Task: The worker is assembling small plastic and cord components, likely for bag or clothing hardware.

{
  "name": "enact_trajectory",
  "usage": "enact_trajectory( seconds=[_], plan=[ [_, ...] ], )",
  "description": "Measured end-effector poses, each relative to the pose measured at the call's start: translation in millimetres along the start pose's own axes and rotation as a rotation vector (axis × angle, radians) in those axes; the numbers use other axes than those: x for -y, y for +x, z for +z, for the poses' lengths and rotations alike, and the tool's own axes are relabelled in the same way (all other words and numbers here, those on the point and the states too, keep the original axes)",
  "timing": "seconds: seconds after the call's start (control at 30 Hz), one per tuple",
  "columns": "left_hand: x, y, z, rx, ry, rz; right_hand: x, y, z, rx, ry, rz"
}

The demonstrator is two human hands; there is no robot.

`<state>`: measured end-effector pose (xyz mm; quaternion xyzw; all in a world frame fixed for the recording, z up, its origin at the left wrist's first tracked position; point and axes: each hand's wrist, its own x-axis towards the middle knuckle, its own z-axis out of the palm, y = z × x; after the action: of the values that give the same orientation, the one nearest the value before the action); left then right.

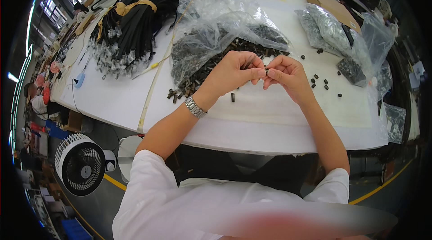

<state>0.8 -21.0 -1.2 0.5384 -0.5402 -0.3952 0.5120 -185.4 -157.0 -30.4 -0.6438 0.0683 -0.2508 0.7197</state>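
Observation:
Over the middle of the table, my left hand (231, 72) and my right hand (289, 77) meet, fingers pinched. A small dark piece (267, 72) sits between their fingertips; its exact shape is too small to tell. Another dark, narrow thing (247, 62) shows within the curled fingers of my left hand. Just behind the hands lies an open clear plastic bag (216, 15) with many small brown-black cylinders (198, 78) spilling from it. One cylinder (233, 97) lies alone below my left hand. Several short black pieces (316, 76) are scattered right of my right hand.
A tied bundle of black straps (139, 24) with clear-wrapped ends lies at the back left. A yellow-handled tool (155, 65) and a blue device (80, 80) rest nearby. Clear bags (328, 28) and a cardboard box (335, 10) are at right. A fan (85, 168) stands left.

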Motion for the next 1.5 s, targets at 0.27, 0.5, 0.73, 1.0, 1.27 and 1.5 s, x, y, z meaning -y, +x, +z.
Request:
enact_trajectory(
  seconds=[0.27,0.5,0.73,1.0,1.27,1.5],
  plan=[
    [12,6,-4,0.048,-0.245,-0.157,-6,1,1,0.016,0.131,0.097],
    [5,-1,-8,-0.005,-0.129,-0.144,7,5,7,0.062,-0.013,0.054],
    [9,4,4,0.019,-0.124,-0.118,15,-6,0,0.070,-0.127,0.070],
    [22,7,-2,-0.137,0.174,-0.019,9,3,0,-0.155,-0.206,-0.051],
    [10,-5,19,-0.105,0.492,0.158,5,-4,6,-0.287,-0.371,-0.155],
    [12,-8,20,-0.124,0.604,0.240,6,-8,15,-0.262,-0.594,-0.239]
  ],
)
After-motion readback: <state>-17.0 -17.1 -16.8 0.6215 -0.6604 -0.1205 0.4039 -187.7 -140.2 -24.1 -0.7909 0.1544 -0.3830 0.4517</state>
